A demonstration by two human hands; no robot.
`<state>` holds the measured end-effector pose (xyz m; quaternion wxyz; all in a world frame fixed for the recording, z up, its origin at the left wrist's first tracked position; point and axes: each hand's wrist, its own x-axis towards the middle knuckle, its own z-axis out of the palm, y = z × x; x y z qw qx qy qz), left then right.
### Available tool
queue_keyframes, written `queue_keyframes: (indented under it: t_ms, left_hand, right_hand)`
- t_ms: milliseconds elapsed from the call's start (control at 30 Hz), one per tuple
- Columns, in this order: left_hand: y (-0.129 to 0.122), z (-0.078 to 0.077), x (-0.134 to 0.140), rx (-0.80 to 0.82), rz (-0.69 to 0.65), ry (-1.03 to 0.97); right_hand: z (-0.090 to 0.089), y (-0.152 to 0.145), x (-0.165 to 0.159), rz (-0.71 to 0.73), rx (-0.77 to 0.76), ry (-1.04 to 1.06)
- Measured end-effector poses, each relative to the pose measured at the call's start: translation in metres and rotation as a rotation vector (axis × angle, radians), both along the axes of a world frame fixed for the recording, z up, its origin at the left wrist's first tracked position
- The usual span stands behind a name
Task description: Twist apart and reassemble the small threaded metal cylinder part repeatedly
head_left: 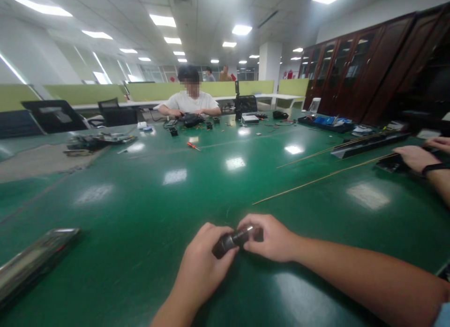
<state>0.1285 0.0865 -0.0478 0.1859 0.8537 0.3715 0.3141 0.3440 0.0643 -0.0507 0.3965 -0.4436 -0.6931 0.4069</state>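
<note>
A short black cylinder (230, 241), shaped like a small flashlight, is held a little above the green table between my two hands. My left hand (207, 249) is closed around its left end, thumb on top. The fingers of my right hand (265, 238) pinch the other end, near a shiny band. Blur and the fingers hide the cylinder's finer details and both of its ends.
The green table (147, 270) carries a long flat device (35, 261) at left and an orange screwdriver (192, 146) farther back. Thin rods (316, 178) lead to a co-worker's hands (415, 157) at right. A person in white (192, 102) sits opposite, among small parts.
</note>
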Motion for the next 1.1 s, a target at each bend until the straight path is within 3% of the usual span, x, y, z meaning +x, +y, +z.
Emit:
queue_keyframes:
  t_ms: [267,467,733,1100]
  left_hand:
    - [0.003,-0.001,-0.001,0.019,-0.066,-0.053]
    - [0.003,-0.005,-0.001,-0.029,0.009,-0.043]
    - [0.001,-0.001,0.001,-0.018,-0.009,-0.049]
    - [0.002,-0.012,-0.001,0.011,0.053,-0.010]
  right_hand:
    - [0.002,-0.003,0.001,-0.017,0.012,-0.014]
    - [0.002,-0.003,0.000,-0.026,0.003,-0.054]
    - [0.004,-0.002,0.000,-0.025,-0.034,-0.033]
    - [0.000,-0.001,0.001,-0.058,-0.050,-0.040]
